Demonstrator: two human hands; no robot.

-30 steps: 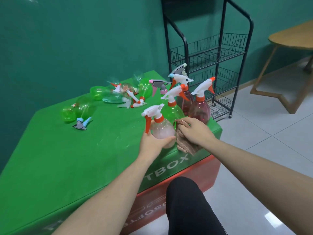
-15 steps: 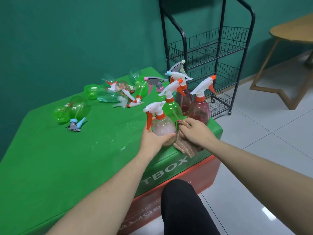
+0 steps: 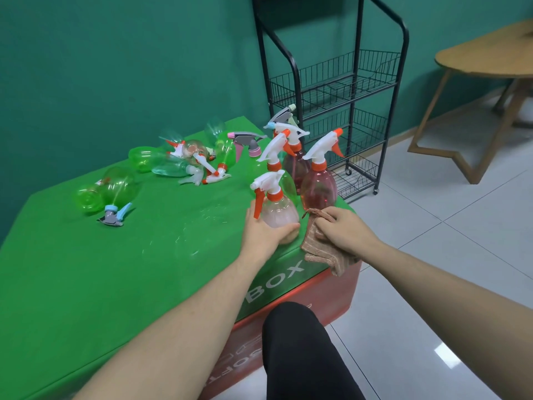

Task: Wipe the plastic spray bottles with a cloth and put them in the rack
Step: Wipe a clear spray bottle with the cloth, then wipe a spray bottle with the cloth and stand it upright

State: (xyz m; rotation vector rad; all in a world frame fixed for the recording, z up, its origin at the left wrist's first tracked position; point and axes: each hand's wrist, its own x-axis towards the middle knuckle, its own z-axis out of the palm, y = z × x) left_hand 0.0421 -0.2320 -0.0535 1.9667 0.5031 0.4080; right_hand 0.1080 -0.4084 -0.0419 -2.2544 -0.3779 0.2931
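Gripping pale bottle [image 3: 281, 212] | left hand [image 3: 261, 236] (upright) | right hand [image 3: 341, 230] pinches cloth [image 3: 320, 249]

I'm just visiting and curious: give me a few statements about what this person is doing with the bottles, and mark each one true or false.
1. The left hand holds a pale pink spray bottle standing upright. True.
2. The right hand is empty. False: it grips a brown cloth.
3. The black wire rack already has bottles on its shelves. False: no bottles show on its shelves.
4. Several bottles lie on their sides on the green table. True.
5. The cloth is wrapped around the held bottle. False: it hangs beside the bottle at the table's edge.
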